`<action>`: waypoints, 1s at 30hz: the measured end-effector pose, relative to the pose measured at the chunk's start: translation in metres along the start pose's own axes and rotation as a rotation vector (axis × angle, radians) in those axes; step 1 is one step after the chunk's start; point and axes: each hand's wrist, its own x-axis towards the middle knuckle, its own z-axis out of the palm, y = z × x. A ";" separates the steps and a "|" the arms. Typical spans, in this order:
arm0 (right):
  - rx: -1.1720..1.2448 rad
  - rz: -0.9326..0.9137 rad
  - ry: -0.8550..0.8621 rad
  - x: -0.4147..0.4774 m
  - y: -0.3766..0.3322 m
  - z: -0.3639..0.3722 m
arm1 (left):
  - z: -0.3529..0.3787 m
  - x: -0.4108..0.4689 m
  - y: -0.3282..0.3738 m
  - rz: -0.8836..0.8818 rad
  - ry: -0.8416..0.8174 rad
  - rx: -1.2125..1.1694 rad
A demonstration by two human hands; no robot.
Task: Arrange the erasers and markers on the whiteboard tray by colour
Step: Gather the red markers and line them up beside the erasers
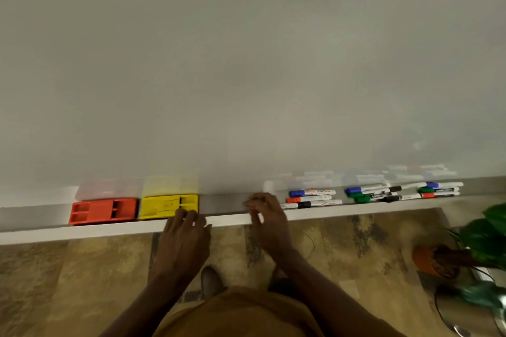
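Note:
A red eraser [103, 210] and a yellow eraser [164, 206] lie side by side at the left of the whiteboard tray [227, 205]. My left hand [186, 230] rests at the tray's front edge with its fingertips touching the yellow eraser's right end. My right hand [267, 213] hovers over the tray's middle, fingers curled and holding nothing. Just right of it lie a blue marker [312, 193], a red marker [308, 198] and a black marker [312, 203]. Further right sits a mixed pile of blue, green, black and red markers [402, 191].
The blank whiteboard [246, 63] fills the upper view. Below the tray is a patterned floor [82, 282]. A potted plant [465, 252] stands at the lower right. My shoe [210, 282] shows near the bottom centre.

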 end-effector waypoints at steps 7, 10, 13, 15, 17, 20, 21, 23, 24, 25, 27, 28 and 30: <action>-0.264 0.148 0.141 -0.008 0.081 -0.100 | 0.013 0.041 0.073 0.310 -0.071 -0.055; -0.371 0.178 0.119 -0.011 0.103 -0.126 | 0.022 0.060 0.104 0.335 -0.098 -0.070; -0.336 0.314 0.131 -0.013 0.118 -0.133 | 0.031 0.071 0.128 0.331 -0.129 -0.077; -0.280 0.388 0.144 -0.013 0.124 -0.133 | 0.035 0.074 0.139 0.321 -0.146 -0.075; -0.231 0.428 0.142 -0.012 0.128 -0.132 | 0.039 0.075 0.147 0.290 -0.173 -0.076; -0.194 0.458 0.104 -0.010 0.132 -0.133 | 0.044 0.075 0.153 0.254 -0.215 -0.081; -0.200 0.464 0.089 -0.010 0.132 -0.134 | 0.045 0.075 0.154 0.250 -0.220 -0.076; -0.213 0.476 0.071 -0.010 0.134 -0.135 | 0.047 0.076 0.155 0.248 -0.215 -0.073; -0.213 0.480 0.066 -0.010 0.134 -0.136 | 0.048 0.077 0.156 0.243 -0.206 -0.073; -0.209 0.479 0.064 -0.009 0.134 -0.136 | 0.049 0.078 0.156 0.237 -0.197 -0.071; -0.191 0.475 0.072 -0.006 0.132 -0.137 | 0.050 0.082 0.157 0.225 -0.180 -0.073; -0.181 0.479 0.075 -0.004 0.132 -0.137 | 0.050 0.084 0.158 0.217 -0.177 -0.081; -0.179 0.497 0.070 -0.001 0.130 -0.136 | 0.050 0.087 0.161 0.203 -0.191 -0.097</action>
